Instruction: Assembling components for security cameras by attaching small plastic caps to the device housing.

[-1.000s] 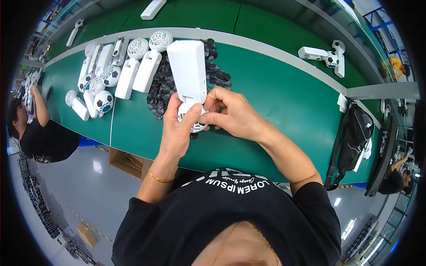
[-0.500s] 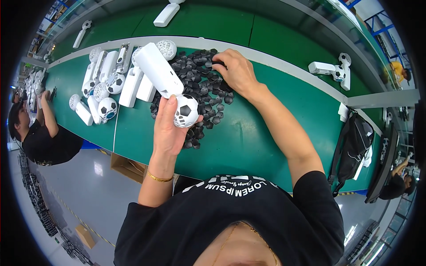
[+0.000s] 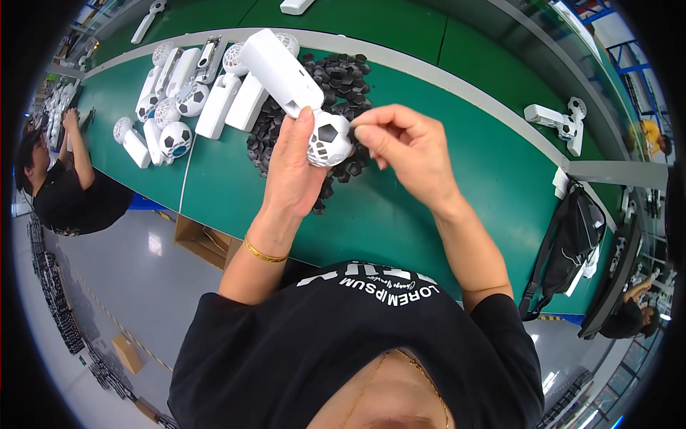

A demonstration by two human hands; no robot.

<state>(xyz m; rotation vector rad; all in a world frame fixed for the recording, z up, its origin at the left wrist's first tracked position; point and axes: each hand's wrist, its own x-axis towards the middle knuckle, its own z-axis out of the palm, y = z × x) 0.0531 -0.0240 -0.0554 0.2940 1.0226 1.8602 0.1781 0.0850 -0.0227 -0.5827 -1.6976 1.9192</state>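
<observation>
My left hand (image 3: 290, 171) grips a white plastic device (image 3: 282, 73), its long body slanting up and to the left. At the device's lower end is a white football-patterned ball (image 3: 331, 130) with black patches and some open cells. My right hand (image 3: 413, 146) is at the ball's right side, thumb and forefinger pinched together. Whatever lies between those fingertips is too small or hidden to make out. Behind and below the ball spreads a heap of small black five-sided pieces (image 3: 344, 77), partly covered by the device and my left hand.
Several similar white devices (image 3: 214, 107) lie at the left on the green table (image 3: 457, 150). Others (image 3: 561, 123) rest on the green surface beyond the pale rail (image 3: 464, 82). A black bag (image 3: 572, 229) sits at the right edge. A person (image 3: 68, 186) works at the far left.
My right hand has come from the heap of black pieces back to the ball, its fingers now pinched. The device in my left hand has shifted right and up in the view.
</observation>
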